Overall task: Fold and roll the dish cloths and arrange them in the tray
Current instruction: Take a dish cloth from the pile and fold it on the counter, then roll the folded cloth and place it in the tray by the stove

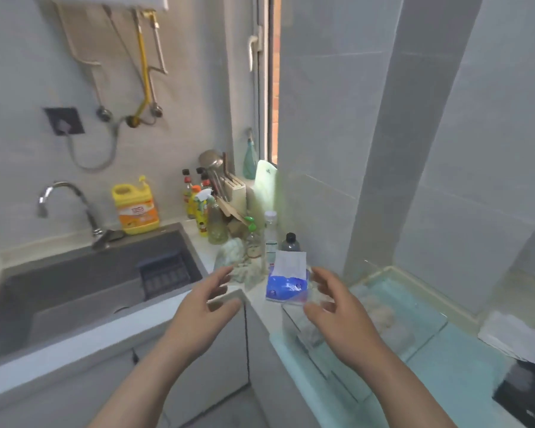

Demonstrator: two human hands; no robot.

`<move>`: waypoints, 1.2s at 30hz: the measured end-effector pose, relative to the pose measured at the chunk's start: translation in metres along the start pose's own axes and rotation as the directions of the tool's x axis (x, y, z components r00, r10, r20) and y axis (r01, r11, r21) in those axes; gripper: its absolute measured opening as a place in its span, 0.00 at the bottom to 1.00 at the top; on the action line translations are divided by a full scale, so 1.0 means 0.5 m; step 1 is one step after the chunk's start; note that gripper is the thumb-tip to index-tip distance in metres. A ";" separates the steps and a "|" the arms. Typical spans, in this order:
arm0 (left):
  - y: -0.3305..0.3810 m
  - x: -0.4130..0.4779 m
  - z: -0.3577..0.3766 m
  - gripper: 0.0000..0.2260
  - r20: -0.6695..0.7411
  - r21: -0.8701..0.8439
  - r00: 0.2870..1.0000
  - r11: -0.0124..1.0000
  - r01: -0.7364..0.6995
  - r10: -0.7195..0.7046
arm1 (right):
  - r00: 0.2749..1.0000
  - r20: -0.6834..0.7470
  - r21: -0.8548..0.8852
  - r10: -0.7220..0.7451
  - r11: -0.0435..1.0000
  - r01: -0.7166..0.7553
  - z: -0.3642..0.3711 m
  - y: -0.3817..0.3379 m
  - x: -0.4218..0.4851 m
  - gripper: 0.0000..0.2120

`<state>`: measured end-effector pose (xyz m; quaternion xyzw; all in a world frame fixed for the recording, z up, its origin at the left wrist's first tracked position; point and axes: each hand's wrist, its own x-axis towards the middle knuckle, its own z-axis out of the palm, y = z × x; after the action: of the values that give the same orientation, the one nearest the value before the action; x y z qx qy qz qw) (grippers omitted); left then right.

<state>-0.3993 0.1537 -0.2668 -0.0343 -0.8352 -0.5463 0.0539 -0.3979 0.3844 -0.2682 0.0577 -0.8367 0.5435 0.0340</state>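
Observation:
My left hand (207, 307) and my right hand (337, 307) are both held out over the corner of the kitchen counter, fingers loosely spread, holding nothing. Between and beyond them lies a crumpled pale green and white cloth (241, 264) on the counter corner. A blue tissue pack (288, 285) with a white sheet sticking up sits just left of my right hand's fingers. A clear tray (408, 304) with pale rolled cloths inside rests on the light green counter to the right. The picture is blurred.
A dark sink (84, 282) with a tap (65, 202) lies to the left. A yellow detergent jug (136, 208), sauce bottles (195, 199), a knife block (235, 193) and plastic bottles (271, 233) crowd the corner. White paper (513, 338) lies at the far right.

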 end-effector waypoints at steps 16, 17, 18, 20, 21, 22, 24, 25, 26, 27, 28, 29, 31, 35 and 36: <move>-0.217 -0.541 -0.655 0.24 -0.707 -0.062 0.625 0.910 0.410 -0.330 | 0.658 0.682 0.133 -0.320 0.939 0.318 0.726 -0.354 -0.092 0.25; -0.229 -0.572 -0.693 0.22 -0.734 -0.097 0.586 0.907 0.410 -0.343 | 0.627 0.707 0.146 -0.327 0.935 0.323 0.778 -0.376 -0.108 0.26; -0.245 -0.600 -0.730 0.21 -0.757 -0.118 0.555 0.907 0.404 -0.346 | 0.599 0.729 0.155 -0.331 0.932 0.328 0.828 -0.398 -0.124 0.26; -0.282 -0.645 -0.803 0.20 -0.805 -0.131 0.497 0.914 0.384 -0.324 | 0.548 0.769 0.160 -0.329 0.929 0.333 0.919 -0.437 -0.151 0.26; -0.300 -0.663 -0.837 0.20 -0.822 -0.133 0.473 0.913 0.385 -0.318 | 0.519 0.792 0.158 -0.322 0.929 0.335 0.960 -0.454 -0.162 0.26; -0.317 -0.677 -0.868 0.19 -0.831 -0.139 0.454 0.911 0.388 -0.321 | 0.491 0.812 0.155 -0.315 0.928 0.339 0.997 -0.470 -0.171 0.26; -0.346 -0.695 -0.925 0.19 -0.839 -0.158 0.431 0.907 0.390 -0.331 | 0.459 0.834 0.154 -0.307 0.928 0.340 1.067 -0.497 -0.182 0.26; -0.362 -0.701 -0.952 0.18 -0.843 -0.166 0.421 0.906 0.389 -0.335 | 0.450 0.840 0.153 -0.302 0.929 0.338 1.100 -0.507 -0.184 0.26; -0.378 -0.706 -0.976 0.18 -0.842 -0.182 0.412 0.902 0.391 -0.349 | 0.444 0.848 0.145 -0.291 0.931 0.334 1.130 -0.515 -0.184 0.25; -0.394 -0.708 -0.999 0.17 -0.841 -0.204 0.400 0.898 0.389 -0.364 | 0.440 0.855 0.133 -0.275 0.936 0.326 1.159 -0.522 -0.183 0.25; -0.409 -0.708 -1.020 0.18 -0.840 -0.224 0.391 0.896 0.383 -0.377 | 0.436 0.861 0.122 -0.261 0.939 0.321 1.187 -0.528 -0.180 0.25; -0.426 -0.704 -1.038 0.18 -0.835 -0.240 0.389 0.894 0.378 -0.389 | 0.431 0.866 0.115 -0.254 0.939 0.323 1.214 -0.531 -0.174 0.25; -0.465 -0.691 -1.073 0.16 -0.818 -0.270 0.393 0.884 0.382 -0.420 | 0.416 0.872 0.113 -0.257 0.933 0.341 1.271 -0.534 -0.155 0.25; -0.536 -0.650 -1.152 0.15 -0.782 -0.329 0.385 0.850 0.412 -0.490 | 0.405 0.878 0.115 -0.254 0.935 0.336 1.406 -0.545 -0.094 0.25; -0.553 -0.638 -1.177 0.17 -0.780 -0.332 0.376 0.840 0.429 -0.500 | 0.402 0.880 0.120 -0.252 0.938 0.327 1.443 -0.552 -0.077 0.25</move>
<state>-0.0838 -0.4959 -0.3251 0.4677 -0.6556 -0.5150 0.2938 -0.3187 -0.3836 -0.3166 0.4737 -0.7271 0.3890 -0.3094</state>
